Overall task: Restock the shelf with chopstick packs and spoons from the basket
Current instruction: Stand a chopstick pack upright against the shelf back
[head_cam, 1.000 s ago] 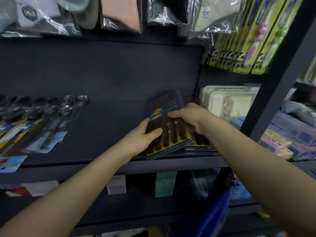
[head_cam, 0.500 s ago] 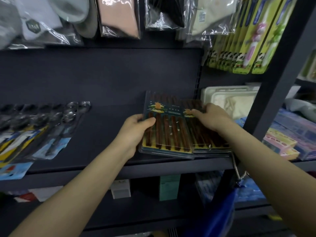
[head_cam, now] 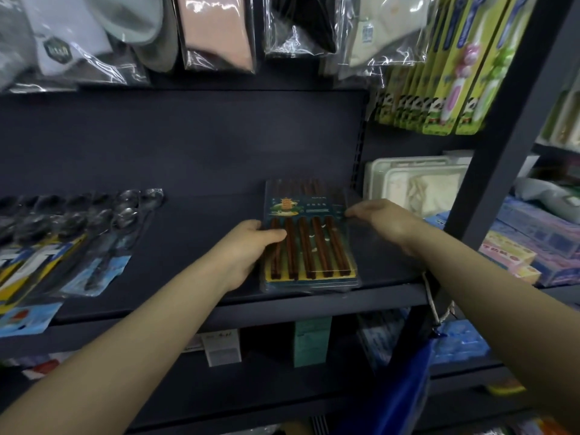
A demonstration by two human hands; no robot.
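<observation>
The shelf [head_cam: 194, 246] is coloured a dark slate blue-grey, as is the back panel [head_cam: 188, 142]. On the chopstick pack [head_cam: 309, 243], reddish-brown sticks are set against a dark teal card, which is edged with a yellow band at the near end and printed with a small orange and green emblem. The spoons [head_cam: 125, 211] are seen as shiny silver, on cards [head_cam: 94, 274] printed in light blue, yellow and white. The hanging packs [head_cam: 439, 73] at upper right are coloured lime green with pink and blue figures. The bag [head_cam: 405, 394] below is seen as bright blue
</observation>
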